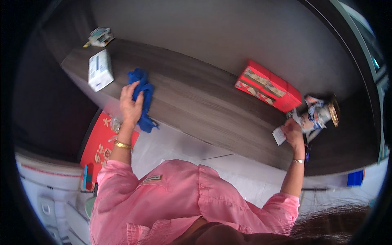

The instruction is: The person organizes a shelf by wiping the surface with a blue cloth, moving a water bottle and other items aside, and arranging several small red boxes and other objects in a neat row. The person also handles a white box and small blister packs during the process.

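My left hand [131, 102] is on a crumpled blue cloth [147, 101], thumb and fingers spread over it; whether they grip it I cannot tell. One end of the cloth hangs past the front edge of a dark wood-grain shelf [190, 98]. Toward the right end, my right hand [293, 133] pinches a small white card [279, 136] that bears print. Just beyond that hand lies a cluster of printed packets [312, 118], with a gold-lidded container [330, 114] among them. Behind it, a red box [269, 87] with patterned panels rests against the back panel.
A white carton [100, 71] stands at the shelf's left end, with a small pile of packets [100, 37] behind it. Below on the left is a red printed bag or box [95, 150]. A blue object [355, 178] shows low at the right.
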`<act>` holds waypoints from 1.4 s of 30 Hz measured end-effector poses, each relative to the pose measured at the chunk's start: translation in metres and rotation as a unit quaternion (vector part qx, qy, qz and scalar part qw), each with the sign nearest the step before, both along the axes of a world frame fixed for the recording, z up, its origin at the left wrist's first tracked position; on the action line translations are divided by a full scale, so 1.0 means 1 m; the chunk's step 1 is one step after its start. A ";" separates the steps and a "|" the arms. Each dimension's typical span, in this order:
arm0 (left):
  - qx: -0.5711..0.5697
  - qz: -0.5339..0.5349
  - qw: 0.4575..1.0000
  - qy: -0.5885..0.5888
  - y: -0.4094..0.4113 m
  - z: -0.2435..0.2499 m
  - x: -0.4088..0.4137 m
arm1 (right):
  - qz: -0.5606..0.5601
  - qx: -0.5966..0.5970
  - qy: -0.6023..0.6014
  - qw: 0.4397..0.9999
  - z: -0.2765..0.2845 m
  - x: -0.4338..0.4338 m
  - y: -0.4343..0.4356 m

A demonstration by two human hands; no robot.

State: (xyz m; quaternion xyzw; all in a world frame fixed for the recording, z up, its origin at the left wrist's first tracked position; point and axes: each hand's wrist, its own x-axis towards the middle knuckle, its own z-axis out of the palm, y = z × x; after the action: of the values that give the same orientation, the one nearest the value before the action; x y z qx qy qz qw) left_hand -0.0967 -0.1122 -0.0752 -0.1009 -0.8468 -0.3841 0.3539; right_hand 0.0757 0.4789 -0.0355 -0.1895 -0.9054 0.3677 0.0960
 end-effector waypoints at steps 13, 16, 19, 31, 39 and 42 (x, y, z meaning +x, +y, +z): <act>0.007 0.026 0.999 -0.038 -0.004 0.000 0.002 | 0.097 0.124 -0.115 0.981 0.009 0.016 -0.023; 0.001 0.028 0.999 -0.037 -0.004 -0.001 0.001 | 0.088 0.079 -0.141 0.983 -0.006 0.015 -0.009; -0.001 0.031 0.999 -0.038 -0.006 -0.001 0.003 | 0.078 0.142 -0.099 0.982 0.002 0.019 -0.025; 0.015 0.005 1.000 0.010 -0.007 -0.014 -0.006 | 0.035 0.078 -0.094 0.992 0.015 0.024 -0.037; 0.007 -0.018 1.000 -0.014 -0.016 -0.012 -0.007 | 0.003 0.262 -0.150 0.953 0.028 0.020 -0.046; 0.012 -0.028 0.999 -0.008 -0.014 -0.014 -0.011 | -0.023 0.220 -0.181 0.958 0.029 0.019 -0.050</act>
State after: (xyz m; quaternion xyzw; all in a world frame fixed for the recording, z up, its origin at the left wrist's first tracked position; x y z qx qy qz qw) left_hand -0.1076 -0.1265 -0.0896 -0.1176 -0.8417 -0.4049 0.3372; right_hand 0.0951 0.4292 -0.0061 -0.2480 -0.9615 0.1162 -0.0218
